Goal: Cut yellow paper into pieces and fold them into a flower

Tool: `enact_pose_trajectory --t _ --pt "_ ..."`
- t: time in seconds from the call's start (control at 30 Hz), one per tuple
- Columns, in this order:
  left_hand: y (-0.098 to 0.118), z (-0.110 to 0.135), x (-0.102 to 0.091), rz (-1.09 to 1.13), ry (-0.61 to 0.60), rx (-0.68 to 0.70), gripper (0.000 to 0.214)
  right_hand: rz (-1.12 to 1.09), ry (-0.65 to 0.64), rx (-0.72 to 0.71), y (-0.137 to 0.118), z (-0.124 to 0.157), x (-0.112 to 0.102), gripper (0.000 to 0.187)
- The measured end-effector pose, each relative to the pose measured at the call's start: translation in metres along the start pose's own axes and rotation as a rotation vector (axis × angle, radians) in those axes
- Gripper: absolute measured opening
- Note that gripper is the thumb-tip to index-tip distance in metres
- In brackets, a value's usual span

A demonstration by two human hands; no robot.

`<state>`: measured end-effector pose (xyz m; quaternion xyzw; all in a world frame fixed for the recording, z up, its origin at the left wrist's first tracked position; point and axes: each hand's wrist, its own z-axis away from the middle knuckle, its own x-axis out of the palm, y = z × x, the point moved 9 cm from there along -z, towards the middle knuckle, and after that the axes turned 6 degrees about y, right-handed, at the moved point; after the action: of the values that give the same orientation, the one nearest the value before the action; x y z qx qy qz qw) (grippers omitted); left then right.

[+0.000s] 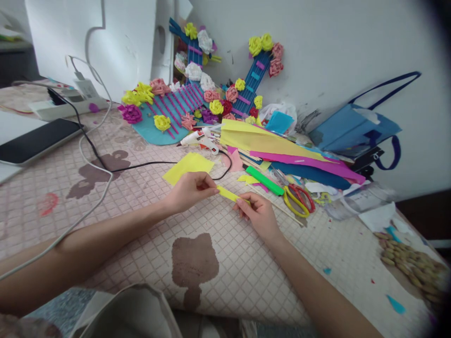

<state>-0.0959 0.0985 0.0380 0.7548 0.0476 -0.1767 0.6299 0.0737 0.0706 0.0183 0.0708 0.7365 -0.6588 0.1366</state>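
Note:
Between my two hands a narrow yellow paper strip [228, 194] is stretched above the patterned tablecloth. My left hand [190, 191] pinches its left end between thumb and fingers. At the other end my right hand [256, 212] grips the strip, fingers curled under it. Just behind my left hand lies a flat yellow paper sheet [190, 165]. To the right of the strip are a green box cutter [264, 180] and scissors [298, 199] with red and yellow handles. A white glue gun [201, 139] rests behind the yellow sheet.
Paper-flower decorations [176, 110] stand against the wall. Yellow, magenta and blue paper [275, 145] is piled at the back. A white cable [82, 136] crosses my left forearm. A phone [38, 140] lies left, peanuts [408, 263] right, and a bin [132, 312] stands below the table edge.

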Motion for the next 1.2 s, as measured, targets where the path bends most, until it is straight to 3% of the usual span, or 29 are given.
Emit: enact_pose_trajectory --t 0.47,0.63,1.07,1.2 --pt "-0.007 0.0 0.004 0.238 -0.004 -0.053 0.03 0.0 0.009 -0.004 -0.001 0.0 0.0 0.022" --pt "-0.007 0.001 0.007 0.147 -0.055 -0.046 0.022 0.002 -0.003 -0.009 -0.002 0.001 0.002 0.022" --pt "0.004 0.012 0.024 0.148 -0.146 -0.041 0.016 0.001 -0.081 -0.007 -0.003 0.003 0.016 0.02" --pt "-0.003 0.01 0.023 0.197 -0.143 -0.097 0.016 -0.002 -0.087 -0.003 -0.002 0.004 0.017 0.021"
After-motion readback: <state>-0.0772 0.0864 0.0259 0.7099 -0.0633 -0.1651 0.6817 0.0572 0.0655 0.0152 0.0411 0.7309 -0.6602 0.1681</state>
